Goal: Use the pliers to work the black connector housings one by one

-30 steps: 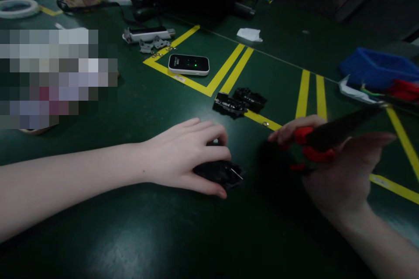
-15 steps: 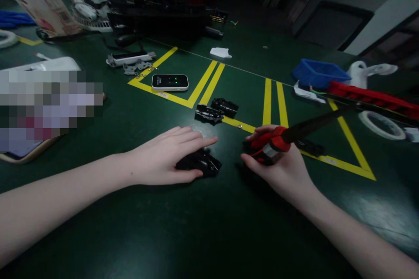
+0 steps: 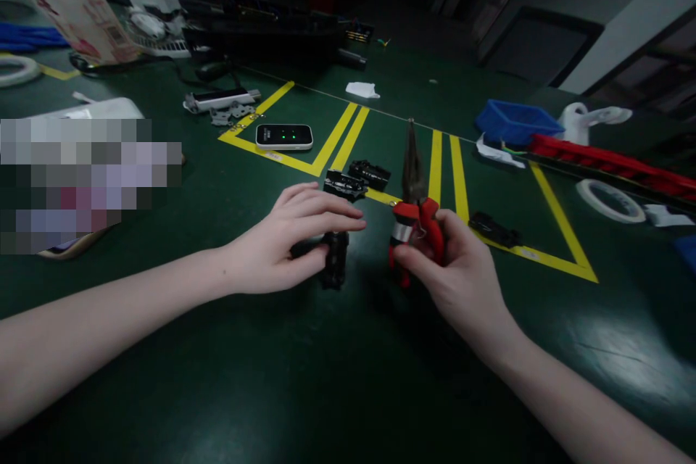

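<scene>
My left hand (image 3: 291,243) has its thumb and fingers around a black part (image 3: 336,261), which stands lengthwise towards me on the green table. The fingers reach over the part's far end and hide it. In my right hand (image 3: 462,268) is a pair of needle-nose pliers (image 3: 416,217) with red handles, jaws pointing away from me. Beyond my left hand lie two similar black parts, a near one (image 3: 345,185) and a far one (image 3: 370,174). Another black part (image 3: 494,230) lies on the yellow tape, right of the pliers.
A white-edged device with green lights (image 3: 283,136) lies inside a taped square. Metal pieces (image 3: 231,114) are at its left. On the right are a blue bin (image 3: 516,122), a red strip (image 3: 614,163) and a tape roll (image 3: 610,200). A plastic bag (image 3: 81,7) stands far left.
The black part under my left hand has turned from crosswise to lengthwise. My right hand has swung the pliers from pointing right to pointing away from me.
</scene>
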Demonstrator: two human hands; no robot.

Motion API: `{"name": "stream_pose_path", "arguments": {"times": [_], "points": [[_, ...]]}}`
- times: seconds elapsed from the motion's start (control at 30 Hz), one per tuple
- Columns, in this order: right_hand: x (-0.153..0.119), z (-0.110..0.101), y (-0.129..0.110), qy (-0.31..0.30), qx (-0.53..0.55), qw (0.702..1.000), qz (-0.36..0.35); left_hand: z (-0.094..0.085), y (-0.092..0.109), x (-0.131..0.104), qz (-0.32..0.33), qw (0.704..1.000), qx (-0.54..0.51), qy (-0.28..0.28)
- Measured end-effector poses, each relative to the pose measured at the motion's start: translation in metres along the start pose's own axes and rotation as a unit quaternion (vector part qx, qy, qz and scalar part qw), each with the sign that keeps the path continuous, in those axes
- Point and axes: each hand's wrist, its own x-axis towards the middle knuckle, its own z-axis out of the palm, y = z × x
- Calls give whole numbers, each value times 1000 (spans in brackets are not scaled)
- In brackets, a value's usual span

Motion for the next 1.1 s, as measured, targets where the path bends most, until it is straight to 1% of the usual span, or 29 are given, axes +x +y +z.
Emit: {"name": "stream_pose_path", "arguments": {"times": [0.03,0.1,0.13,0.2,0.27,0.37,0.4,0.43,0.47,0.53,0.6,0.67,0.73,0.83,0.9,0.93,0.97,1.03,1.1], "points": [[-5,3,-5,-13,31,999,12,-1,6,0,-13,999,-15,25],[-16,10,-15,-42,88,995,33,-1,20,1,-44,995,-73,50],[-21,13,-20,-56,111,991,40,-1,27,1,-62,990,-117,52],[-30,19,-29,-80,164,982,51,0,41,1,-89,970,-224,33],[-36,22,-36,-95,219,969,63,2,51,1,-125,930,-347,11],[-40,23,-41,-103,246,961,68,5,60,2,-182,847,-500,1],[-41,23,-43,-108,241,962,68,6,61,2,-192,826,-529,-2],[-41,22,-44,-115,240,961,69,7,62,2,-197,813,-548,-9],[-41,22,-46,-125,244,959,72,8,62,1,-196,806,-558,-18],[-41,21,-49,-129,249,957,77,8,63,0,-188,810,-555,-28],[-40,19,-51,-121,239,961,74,7,62,-2,-188,823,-535,-22],[-39,17,-51,-115,214,967,69,7,61,-4,-191,835,-515,-16],[-39,15,-48,-110,180,976,53,7,58,-6,-193,838,-510,-20],[-40,12,-41,-76,108,991,-17,9,54,-5,-192,832,-520,-16],[-39,12,-34,-58,42,995,-74,10,53,-2,-195,829,-524,-11],[-39,14,-31,-53,4,994,-99,11,53,-1,-195,833,-517,-8],[-37,15,-28,-51,-36,991,-122,11,53,1,-193,846,-498,-7],[-34,19,-22,-44,-113,979,-165,10,55,3,-171,889,-424,-5],[-30,22,-17,-38,-163,964,-205,7,56,2,-144,932,-332,-6]]}}
